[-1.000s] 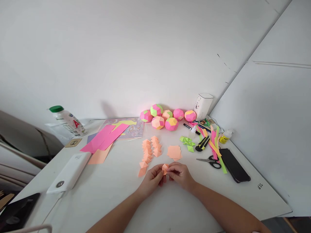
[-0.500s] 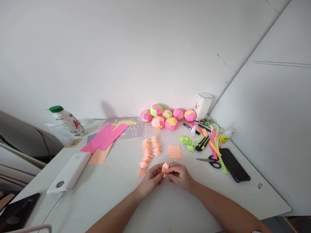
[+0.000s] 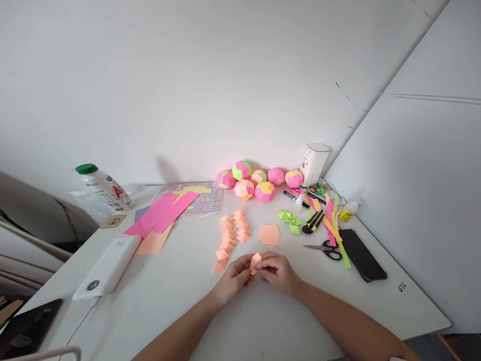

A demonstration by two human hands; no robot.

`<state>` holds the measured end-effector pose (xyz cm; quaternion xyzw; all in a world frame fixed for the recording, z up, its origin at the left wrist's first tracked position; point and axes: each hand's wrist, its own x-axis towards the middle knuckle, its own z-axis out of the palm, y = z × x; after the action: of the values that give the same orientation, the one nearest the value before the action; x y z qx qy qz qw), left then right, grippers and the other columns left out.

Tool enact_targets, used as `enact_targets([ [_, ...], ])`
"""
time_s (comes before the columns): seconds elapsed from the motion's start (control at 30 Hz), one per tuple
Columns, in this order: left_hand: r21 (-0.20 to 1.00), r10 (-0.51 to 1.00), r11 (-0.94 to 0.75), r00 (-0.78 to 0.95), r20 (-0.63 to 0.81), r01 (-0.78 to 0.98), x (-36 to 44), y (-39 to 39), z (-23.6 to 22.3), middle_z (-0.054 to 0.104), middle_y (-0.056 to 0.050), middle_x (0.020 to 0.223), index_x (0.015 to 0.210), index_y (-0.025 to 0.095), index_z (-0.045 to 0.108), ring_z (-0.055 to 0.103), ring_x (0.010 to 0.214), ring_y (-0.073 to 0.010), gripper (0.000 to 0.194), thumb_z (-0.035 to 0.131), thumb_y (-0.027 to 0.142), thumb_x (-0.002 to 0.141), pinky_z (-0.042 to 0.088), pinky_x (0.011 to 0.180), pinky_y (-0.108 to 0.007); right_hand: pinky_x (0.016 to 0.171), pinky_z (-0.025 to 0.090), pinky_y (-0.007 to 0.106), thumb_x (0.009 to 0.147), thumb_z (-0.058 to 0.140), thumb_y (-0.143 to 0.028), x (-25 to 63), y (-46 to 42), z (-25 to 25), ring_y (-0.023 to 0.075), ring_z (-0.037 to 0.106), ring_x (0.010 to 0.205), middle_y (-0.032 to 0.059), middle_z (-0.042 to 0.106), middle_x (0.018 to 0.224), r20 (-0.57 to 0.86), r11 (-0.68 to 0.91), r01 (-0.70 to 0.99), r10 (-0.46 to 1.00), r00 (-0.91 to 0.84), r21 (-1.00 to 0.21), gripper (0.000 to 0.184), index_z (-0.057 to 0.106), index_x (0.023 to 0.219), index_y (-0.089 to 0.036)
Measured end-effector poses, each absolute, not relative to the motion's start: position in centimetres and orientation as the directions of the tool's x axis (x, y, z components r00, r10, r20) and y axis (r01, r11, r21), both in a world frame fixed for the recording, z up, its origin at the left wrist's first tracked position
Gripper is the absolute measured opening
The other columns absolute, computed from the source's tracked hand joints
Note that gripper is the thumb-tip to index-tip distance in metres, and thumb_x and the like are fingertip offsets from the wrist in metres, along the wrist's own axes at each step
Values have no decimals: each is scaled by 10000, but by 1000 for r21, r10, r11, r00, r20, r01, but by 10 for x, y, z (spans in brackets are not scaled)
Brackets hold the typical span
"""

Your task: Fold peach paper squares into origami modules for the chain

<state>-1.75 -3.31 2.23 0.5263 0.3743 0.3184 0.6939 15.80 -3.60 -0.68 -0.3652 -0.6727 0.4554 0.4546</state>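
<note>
A small folded piece of peach paper (image 3: 256, 262) is held between my two hands, low over the middle of the table. My left hand (image 3: 238, 273) pinches its left side. The fingertips of my right hand (image 3: 277, 271) grip its right edge. Just beyond lies a stack of square peach paper sheets (image 3: 269, 235). Left of it, several folded peach paper units (image 3: 227, 235) run in two rows. Several folded green paper units (image 3: 289, 220) sit in a cluster to the right of the stack.
Several paper balls (image 3: 244, 190) line the wall. On the right are scissors (image 3: 326, 250), a utility knife (image 3: 313, 222), paper strips (image 3: 332, 220), a glue bottle (image 3: 349, 210) and a black phone (image 3: 363, 255). Pink paper sheets (image 3: 161, 215), a white power bank (image 3: 107, 268) and a bottle (image 3: 105, 188) occupy the left.
The peach paper piece has turned slightly between my fingers and now shows a taller, narrower diamond shape. Both hands stay almost in place, and the things on the table are unchanged.
</note>
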Motion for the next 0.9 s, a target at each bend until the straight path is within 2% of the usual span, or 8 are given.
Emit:
enact_targets([
  [0.27, 978, 820, 191, 561, -115, -79, -17, -34, 25, 486, 19, 590, 1096, 161, 589, 403, 557, -128, 442, 436, 108, 685, 331, 554, -248, 488, 504, 269, 787, 624, -294, 157, -38, 2, 106, 548, 520, 38, 585, 802, 183, 201, 28, 934, -306, -979, 128, 694, 762, -190],
  [0.5, 981, 809, 175, 580, -94, -85, -17, -35, 23, 516, 1, 648, 1129, 168, 568, 424, 595, -136, 343, 494, 228, 799, 354, 576, -254, 466, 466, 245, 760, 630, -272, 157, -37, 4, 99, 542, 506, 21, 595, 761, 125, 136, 16, 949, -288, -991, 102, 668, 736, -180],
  [0.7, 985, 819, 163, 566, -99, -63, -16, -36, 22, 510, 3, 643, 1114, 163, 575, 424, 596, -136, 315, 497, 290, 836, 349, 567, -254, 457, 426, 226, 761, 622, -245, 157, -37, 0, 100, 527, 469, -47, 534, 552, 34, 31, -16, 958, -284, -999, 92, 569, 751, -172],
  [0.9, 985, 847, 159, 522, -99, -70, -15, -36, 17, 505, 9, 653, 1172, 163, 512, 423, 575, -127, 357, 484, 311, 848, 349, 546, -249, 470, 439, 226, 757, 630, -243, 158, -37, 3, 87, 535, 502, -35, 570, 744, 13, -19, -115, 962, -273, -993, 228, 434, 870, -208],
])
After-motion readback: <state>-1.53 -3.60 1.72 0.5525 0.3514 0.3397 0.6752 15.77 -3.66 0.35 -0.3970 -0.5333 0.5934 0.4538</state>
